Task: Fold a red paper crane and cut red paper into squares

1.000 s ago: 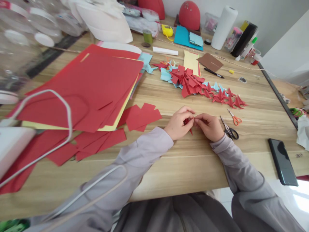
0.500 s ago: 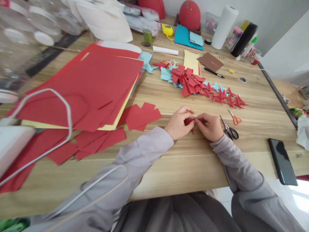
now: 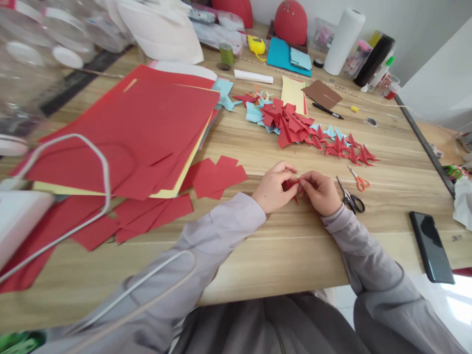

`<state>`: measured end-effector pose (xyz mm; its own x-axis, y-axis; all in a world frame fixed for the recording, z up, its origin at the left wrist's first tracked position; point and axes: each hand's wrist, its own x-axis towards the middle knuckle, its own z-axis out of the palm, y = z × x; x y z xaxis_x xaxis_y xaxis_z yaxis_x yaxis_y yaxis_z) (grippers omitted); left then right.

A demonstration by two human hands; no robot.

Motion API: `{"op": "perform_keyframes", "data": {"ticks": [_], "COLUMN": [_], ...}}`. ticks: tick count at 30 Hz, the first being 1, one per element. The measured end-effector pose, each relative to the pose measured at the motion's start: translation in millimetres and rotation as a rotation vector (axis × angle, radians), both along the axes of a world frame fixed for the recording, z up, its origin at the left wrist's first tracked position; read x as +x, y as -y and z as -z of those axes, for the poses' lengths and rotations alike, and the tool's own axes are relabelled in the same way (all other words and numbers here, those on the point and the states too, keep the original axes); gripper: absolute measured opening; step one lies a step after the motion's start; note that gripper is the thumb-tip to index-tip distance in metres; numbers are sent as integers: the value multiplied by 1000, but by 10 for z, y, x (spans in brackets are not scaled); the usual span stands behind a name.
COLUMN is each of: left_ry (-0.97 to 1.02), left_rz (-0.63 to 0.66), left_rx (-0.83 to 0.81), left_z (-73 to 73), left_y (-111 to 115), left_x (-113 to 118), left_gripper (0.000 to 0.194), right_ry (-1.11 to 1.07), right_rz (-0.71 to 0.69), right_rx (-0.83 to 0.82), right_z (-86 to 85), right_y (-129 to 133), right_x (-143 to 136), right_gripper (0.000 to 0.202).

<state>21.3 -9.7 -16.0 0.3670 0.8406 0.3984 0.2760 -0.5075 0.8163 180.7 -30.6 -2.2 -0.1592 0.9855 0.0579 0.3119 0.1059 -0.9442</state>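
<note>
Above the table's near half, my left hand (image 3: pixel 276 188) is closed around a small folded red paper piece (image 3: pixel 287 185), mostly hidden by the fingers. My right hand (image 3: pixel 320 191) pinches the same piece at its right end, fingertips almost against the left ones. A narrow red point sticks out below the fingers. Beyond the hands lies a heap of folded red paper pieces (image 3: pixel 285 123), with pointed red paper cranes (image 3: pixel 337 146) trailing off to the right and light blue folded pieces (image 3: pixel 253 113) among them.
Black-handled scissors (image 3: pixel 354 202) and small orange scissors (image 3: pixel 361 184) lie right of my right hand, a phone (image 3: pixel 431 246) farther right. Red paper sheets (image 3: pixel 147 118) are stacked at left, with cut red pieces (image 3: pixel 221 179) beside them. A white cable (image 3: pixel 106 172) loops over the left side.
Both hands stay in nearly the same place, still on the red piece. A little more of its red edge shows between the fingertips.
</note>
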Motion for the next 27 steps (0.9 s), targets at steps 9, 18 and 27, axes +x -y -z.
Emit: {"op": "perform_keyframes", "data": {"ticks": [9, 18, 27], "left_ry": [1, 11, 111], "left_rz": [15, 7, -97], "left_rx": [-7, -41, -76], "left_z": [-4, -36, -13], "left_y": [9, 5, -40], "left_x": [10, -2, 1], "left_gripper": [9, 8, 6], "right_ry": [-24, -101, -106], "right_rz": [25, 31, 28], "right_rx": [-24, -67, -41], "right_z": [8, -3, -35], "right_y": [6, -10, 23], "right_x": [-16, -7, -33], "right_gripper": [20, 31, 38]}}
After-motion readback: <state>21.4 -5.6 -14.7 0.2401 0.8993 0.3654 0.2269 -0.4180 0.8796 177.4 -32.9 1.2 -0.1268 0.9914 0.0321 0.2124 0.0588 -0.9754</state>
